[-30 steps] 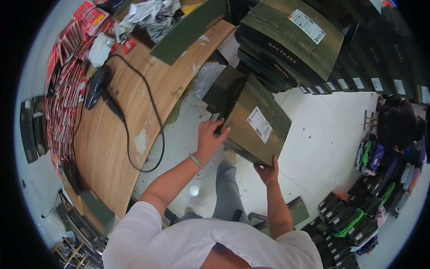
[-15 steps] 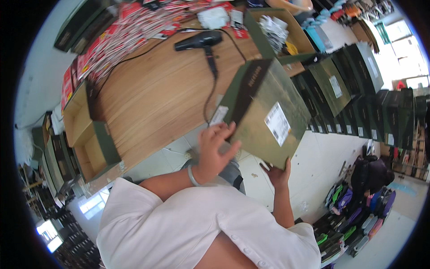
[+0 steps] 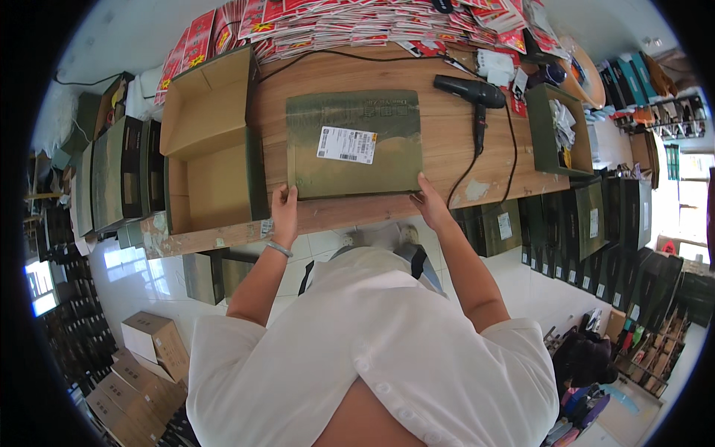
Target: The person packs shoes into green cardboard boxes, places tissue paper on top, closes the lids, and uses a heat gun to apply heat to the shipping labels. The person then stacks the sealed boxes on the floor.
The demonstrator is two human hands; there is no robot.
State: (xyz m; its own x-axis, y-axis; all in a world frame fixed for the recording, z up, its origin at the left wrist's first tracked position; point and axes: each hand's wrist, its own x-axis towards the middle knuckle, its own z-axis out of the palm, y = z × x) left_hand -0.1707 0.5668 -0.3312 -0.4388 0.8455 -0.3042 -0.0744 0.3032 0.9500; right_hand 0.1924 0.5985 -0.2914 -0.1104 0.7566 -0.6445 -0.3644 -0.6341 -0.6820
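We are holding the green box (image 3: pixel 354 170) over the table (image 3: pixel 447 153), left hand (image 3: pixel 284 214) and right hand (image 3: pixel 432 202) pinching opposite near corners, probably for balance; we cannot tell whether it is resting.

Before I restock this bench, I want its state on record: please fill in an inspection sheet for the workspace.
Surface: wooden table, worn patches near the front edge.
Handled things: closed green box, white label up; whether it rests on the table is unclear.
Clutter: open green box left, red packets behind, hair dryer right.
Hands: left hand and right hand grip the box's near corners.
Cables: black cable loops beside the hair dryer.
Surroundings: green boxes right, brown cartons lower left.
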